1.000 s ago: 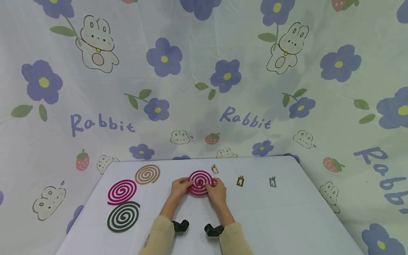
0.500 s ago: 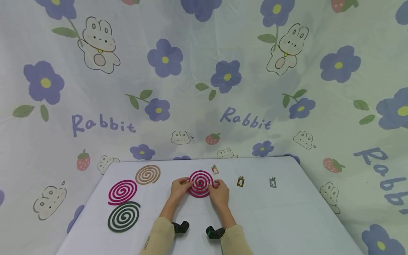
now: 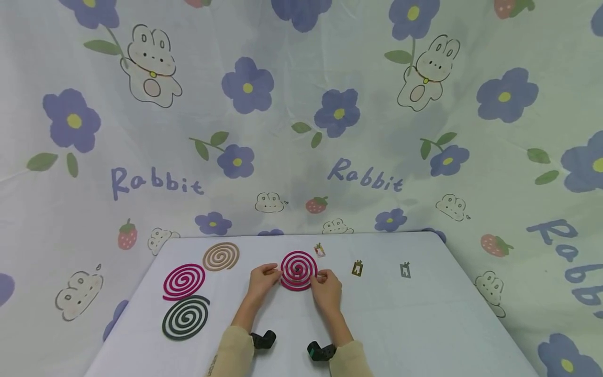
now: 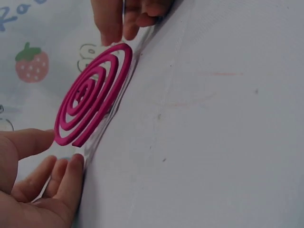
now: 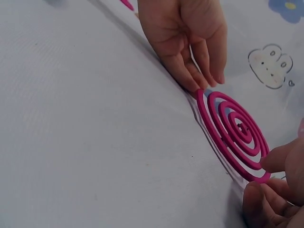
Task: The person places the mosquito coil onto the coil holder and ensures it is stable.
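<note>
A crimson spiral (image 3: 299,252) is between both hands, its coils facing the head camera, with a small dark bit at its centre. Beside its left edge is my left hand (image 3: 263,283); in the left wrist view the thumb (image 4: 35,142) and fingers (image 4: 71,183) stand apart, the rim close to them. My right hand (image 3: 327,291) is at the right edge. In the right wrist view its thumb tip (image 5: 275,159) overlaps the rim of the spiral (image 5: 223,137), the fingers parted below. Whether the spiral lies flat, I cannot tell.
On the white table (image 3: 424,324) at left lie a tan spiral (image 3: 221,256), another crimson spiral (image 3: 184,281) and a dark green one (image 3: 186,318). Behind and right are a small colourful frame-shaped piece (image 3: 320,251), a gold one (image 3: 357,268) and a grey one (image 3: 405,270).
Both hands have drawn outward from the spiral's coils to its rim, left hand to the left, right hand to the right. Their thumbs have moved off the coils' inner part.
</note>
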A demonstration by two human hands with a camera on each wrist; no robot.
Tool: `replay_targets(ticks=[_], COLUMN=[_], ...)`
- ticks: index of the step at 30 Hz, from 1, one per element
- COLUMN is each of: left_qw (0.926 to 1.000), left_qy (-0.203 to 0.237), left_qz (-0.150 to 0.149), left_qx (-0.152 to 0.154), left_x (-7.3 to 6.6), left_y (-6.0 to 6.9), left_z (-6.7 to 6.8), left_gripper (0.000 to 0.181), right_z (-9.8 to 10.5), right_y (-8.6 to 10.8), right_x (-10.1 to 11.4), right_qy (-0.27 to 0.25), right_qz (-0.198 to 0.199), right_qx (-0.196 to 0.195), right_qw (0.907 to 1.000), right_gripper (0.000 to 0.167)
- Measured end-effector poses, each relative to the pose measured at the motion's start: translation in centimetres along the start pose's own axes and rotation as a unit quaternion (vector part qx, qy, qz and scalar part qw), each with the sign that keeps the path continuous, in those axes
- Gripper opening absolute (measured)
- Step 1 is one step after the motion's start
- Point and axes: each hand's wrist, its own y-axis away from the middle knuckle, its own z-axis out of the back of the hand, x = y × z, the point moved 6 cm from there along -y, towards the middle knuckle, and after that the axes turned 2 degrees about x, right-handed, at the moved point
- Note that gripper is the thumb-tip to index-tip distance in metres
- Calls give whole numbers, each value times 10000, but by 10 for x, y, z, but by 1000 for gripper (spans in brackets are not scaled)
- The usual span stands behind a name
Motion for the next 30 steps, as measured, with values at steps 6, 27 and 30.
replay_targets(ticks=[6,27,30], left_qw=[10000,9998,9998], left_qy=[18,23,36], left_qz=[-85,62,58], left_qx=[-40,189,166], left_x=[0,-2,-3], left_y=[4,22,24], left_z=[5,16,19], left_gripper=[32,34,34], right_z=[1,-6,-7], right_y=[4,19,21], right_x=[3,11,14], right_qy=[-140,-114,-179], right_qz=[85,323,441], right_qx=[188,743,727], right_qw=[9997,9966,9962], right_gripper=[14,10,9])
